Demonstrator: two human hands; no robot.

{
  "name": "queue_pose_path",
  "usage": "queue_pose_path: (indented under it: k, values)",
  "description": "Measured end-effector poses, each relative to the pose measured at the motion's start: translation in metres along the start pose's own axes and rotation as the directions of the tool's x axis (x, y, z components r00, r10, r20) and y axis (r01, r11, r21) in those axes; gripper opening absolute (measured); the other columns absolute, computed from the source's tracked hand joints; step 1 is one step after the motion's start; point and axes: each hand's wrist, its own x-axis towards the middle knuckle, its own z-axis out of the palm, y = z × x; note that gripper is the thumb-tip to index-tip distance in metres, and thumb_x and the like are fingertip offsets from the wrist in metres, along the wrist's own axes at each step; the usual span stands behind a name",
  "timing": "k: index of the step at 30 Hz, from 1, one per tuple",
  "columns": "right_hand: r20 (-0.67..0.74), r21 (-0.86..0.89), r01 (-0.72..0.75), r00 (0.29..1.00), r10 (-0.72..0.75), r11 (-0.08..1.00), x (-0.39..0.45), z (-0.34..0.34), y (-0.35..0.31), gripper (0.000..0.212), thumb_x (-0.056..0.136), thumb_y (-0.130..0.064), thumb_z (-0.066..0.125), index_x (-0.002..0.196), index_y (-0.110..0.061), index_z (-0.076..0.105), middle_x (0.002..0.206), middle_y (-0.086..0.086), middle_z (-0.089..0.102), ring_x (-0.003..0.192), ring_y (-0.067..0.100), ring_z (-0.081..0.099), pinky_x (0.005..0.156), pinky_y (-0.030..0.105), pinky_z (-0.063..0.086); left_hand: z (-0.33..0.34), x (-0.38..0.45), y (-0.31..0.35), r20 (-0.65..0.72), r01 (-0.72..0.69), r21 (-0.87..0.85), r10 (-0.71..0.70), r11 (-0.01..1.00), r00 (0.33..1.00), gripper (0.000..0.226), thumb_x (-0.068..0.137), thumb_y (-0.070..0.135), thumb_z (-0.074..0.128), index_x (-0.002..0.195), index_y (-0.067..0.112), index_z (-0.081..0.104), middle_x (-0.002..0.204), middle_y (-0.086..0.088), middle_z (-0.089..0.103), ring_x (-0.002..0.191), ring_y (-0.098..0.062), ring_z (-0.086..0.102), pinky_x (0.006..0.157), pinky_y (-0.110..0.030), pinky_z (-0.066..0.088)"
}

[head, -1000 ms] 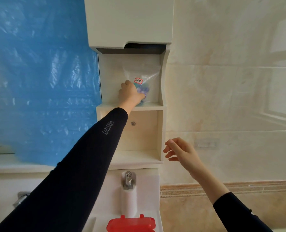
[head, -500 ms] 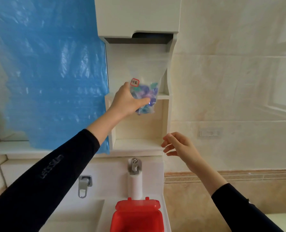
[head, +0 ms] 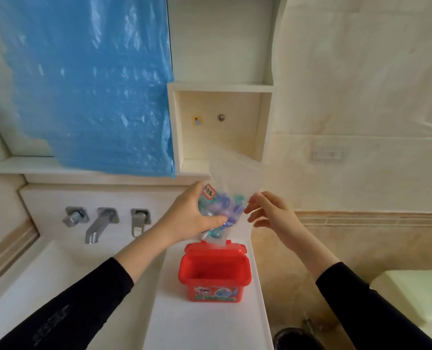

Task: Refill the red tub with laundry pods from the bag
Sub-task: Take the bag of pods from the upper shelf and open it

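Although the red tub (head: 214, 272) stands ready with its hinged lid thrown back, its interior reads as bare red walls and floor, so no pods appear to have been transferred yet. The tub sits nearest the viewer on the white counter ledge (head: 205, 322), to the right of the basin, its printed label facing forward.

Directly above and just behind the tub hangs the clear bag (head: 225, 208), its lower part bulging with blue, purple and teal laundry pods (head: 222, 202); a small red-bordered label is stuck to its front. The left hand (head: 192, 215) is closed around the bag's lower left side, thumb pressed across the front and fingers wrapped behind. The right hand (head: 268, 213) is at the bag's right edge with fingers loosely spread and curled; its fingertips lie just beside the plastic, and whether they pinch it cannot be told. The upper part of the bag is nearly invisible against the wall, so whether its mouth is sealed or open cannot be told either.

Farther back are the wall-mounted faucet (head: 96, 223), the open shelf niche (head: 220, 122) and the blue plastic sheet (head: 83, 79) covering the mirror.

Judged progress: the bag is fetched and positioned over the tub. Remaining, by inference: opening the bag if sealed, tipping or lifting the pods into the tub, and closing the lid.
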Motion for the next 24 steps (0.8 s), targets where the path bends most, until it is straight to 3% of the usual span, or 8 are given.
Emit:
queue_pose_path:
  k: [6,8,10,13,17,19,21,24]
  values:
    - [0.076,0.03,-0.008,0.997,0.006,1.0,-0.021,0.002,0.035,0.045,0.09,0.01,0.05,0.074,-0.022,0.078,0.061,-0.007,0.07,0.053,0.003,0.063,0.047,0.019,0.051,0.036,-0.041,-0.036,0.135,0.002,0.049,-0.009,0.999,0.991,0.061,0.057,0.046,0.081,0.107,0.037,0.047,0.101,0.013,0.058,0.092,0.005,0.054,0.072,-0.014,0.045]
    - [0.106,0.02,-0.021,0.994,0.019,1.0,-0.026,0.003,0.043,0.019,0.092,-0.009,0.061,0.082,-0.011,0.077,0.065,-0.009,0.069,0.06,0.003,0.063,0.056,0.02,0.05,0.047,-0.053,-0.045,0.179,0.03,0.045,-0.038,0.999,0.983,0.063,0.052,0.054,0.079,0.104,0.049,0.043,0.103,0.018,0.058,0.095,0.007,0.054,0.073,-0.016,0.047]
    - [0.126,0.024,-0.089,0.988,0.086,0.996,-0.032,0.005,0.045,0.042,0.089,-0.043,0.062,0.084,-0.003,0.073,0.069,-0.007,0.069,0.065,0.007,0.063,0.062,0.023,0.049,0.058,-0.063,-0.054,0.199,0.052,0.055,-0.062,0.997,0.978,0.064,0.05,0.059,0.079,0.102,0.06,0.041,0.107,0.03,0.053,0.102,0.009,0.052,0.073,-0.014,0.046]
    - [0.147,-0.068,-0.113,0.982,0.122,0.991,-0.04,0.006,0.046,0.066,0.076,-0.077,0.051,0.071,-0.015,0.072,0.072,-0.002,0.066,0.071,0.014,0.062,0.069,0.031,0.048,0.069,-0.078,-0.067,0.234,0.045,0.078,-0.062,0.996,0.97,0.072,0.049,0.071,0.074,0.109,0.061,0.034,0.12,0.038,0.038,0.116,0.011,0.039,0.088,-0.005,0.033]
    - [0.191,-0.233,-0.156,0.961,0.202,0.96,-0.048,0.009,0.045,0.075,0.076,-0.088,0.026,0.063,-0.023,0.061,0.07,0.006,0.055,0.068,0.021,0.05,0.068,0.034,0.036,0.08,-0.095,-0.078,0.279,0.04,0.089,-0.064,0.995,0.958,0.054,0.056,0.058,0.076,0.096,0.051,0.04,0.104,0.027,0.048,0.097,0.008,0.049,0.074,-0.002,0.036]
    - [0.232,-0.286,-0.205,0.933,0.275,0.936,-0.056,0.01,0.044,0.075,0.069,-0.092,0.022,0.063,-0.029,0.062,0.063,-0.01,0.059,0.057,0.005,0.054,0.057,0.02,0.04,0.084,-0.103,-0.084,0.293,0.043,0.097,-0.07,0.994,0.953,0.054,0.057,0.053,0.078,0.099,0.043,0.044,0.104,0.02,0.049,0.095,0.004,0.052,0.074,-0.009,0.041]
    - [0.265,-0.36,-0.191,0.918,0.296,0.913,-0.064,0.011,0.042,0.063,0.076,-0.087,0.031,0.072,-0.035,0.066,0.065,-0.019,0.06,0.056,-0.003,0.055,0.046,0.012,0.04,0.088,-0.11,-0.091,0.298,0.063,0.098,-0.089,0.993,0.95,0.057,0.058,0.049,0.079,0.102,0.033,0.046,0.105,0.016,0.05,0.096,-0.002,0.053,0.078,-0.019,0.046]
    - [0.353,-0.503,-0.06,0.897,0.268,0.862,-0.071,0.012,0.05,0.046,0.089,-0.057,0.056,0.083,-0.011,0.054,0.076,-0.004,0.051,0.068,0.011,0.05,0.059,0.023,0.042,0.093,-0.119,-0.102,0.293,0.094,0.094,-0.118,0.991,0.949,0.058,0.059,0.047,0.08,0.102,0.031,0.044,0.104,0.015,0.047,0.096,-0.004,0.051,0.079,-0.02,0.044]
